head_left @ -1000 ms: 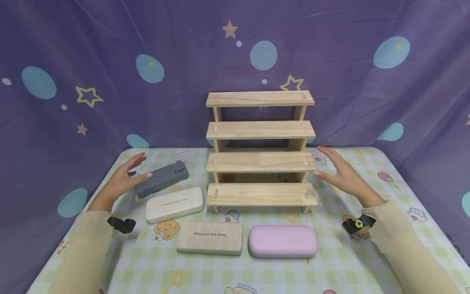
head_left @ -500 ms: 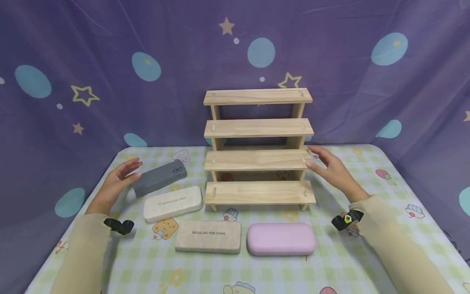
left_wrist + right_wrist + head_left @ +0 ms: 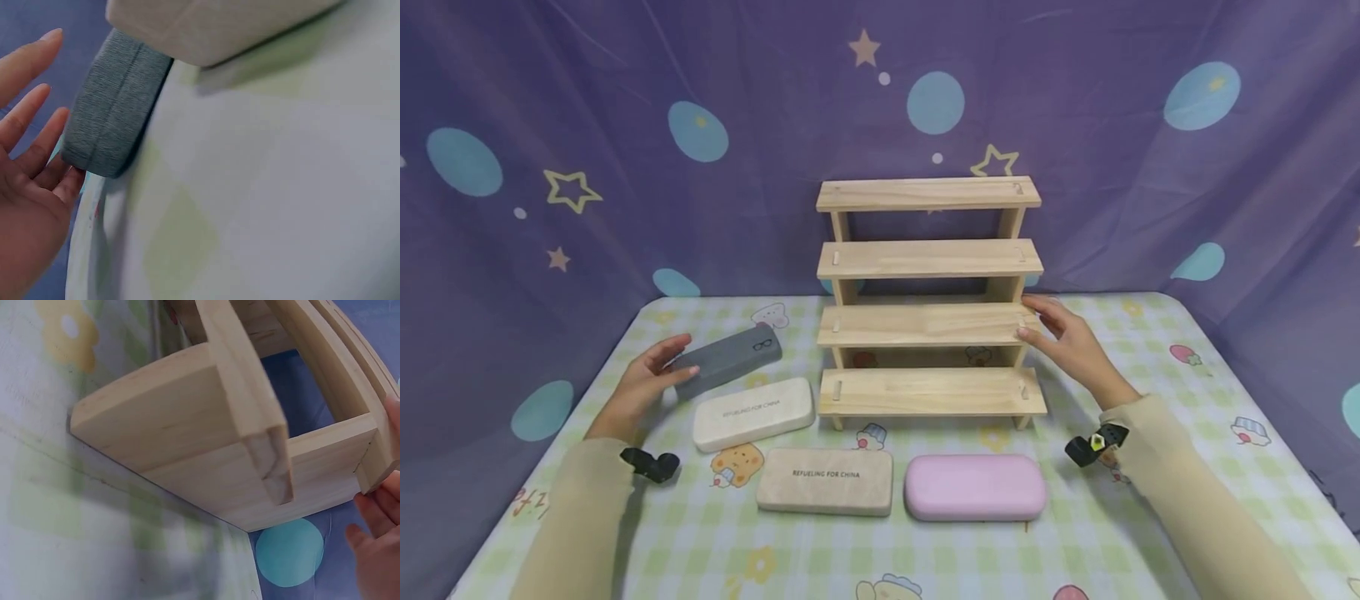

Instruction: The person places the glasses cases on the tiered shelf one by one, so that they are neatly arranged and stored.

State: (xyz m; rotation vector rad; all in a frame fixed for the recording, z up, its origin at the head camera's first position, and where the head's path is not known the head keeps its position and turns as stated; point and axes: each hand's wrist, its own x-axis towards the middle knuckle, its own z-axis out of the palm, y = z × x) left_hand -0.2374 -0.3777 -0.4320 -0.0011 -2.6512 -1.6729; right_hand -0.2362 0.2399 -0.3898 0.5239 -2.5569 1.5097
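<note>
My left hand [image 3: 645,379] is at the near left end of a dark grey glasses case [image 3: 730,360], thumb in front and fingers behind. In the left wrist view its fingers spread loosely at the end of the grey case [image 3: 112,109], the lower ones partly hidden by it. My right hand [image 3: 1070,346] holds the right end of the second-lowest board of a wooden four-tier display stand [image 3: 928,325]. In the right wrist view, my right hand [image 3: 378,531] has its thumb and fingers on opposite edges of that board.
A cream glasses case [image 3: 754,414] lies in front of the grey one. Nearer are a beige case [image 3: 826,482] and a pink case [image 3: 976,488], side by side. Purple patterned curtain [image 3: 760,225] backs the checked tablecloth [image 3: 820,558].
The right hand has moved left onto the stand's board end. My left hand first drew back slightly from the grey case, then came in against its end. The cases stay put.
</note>
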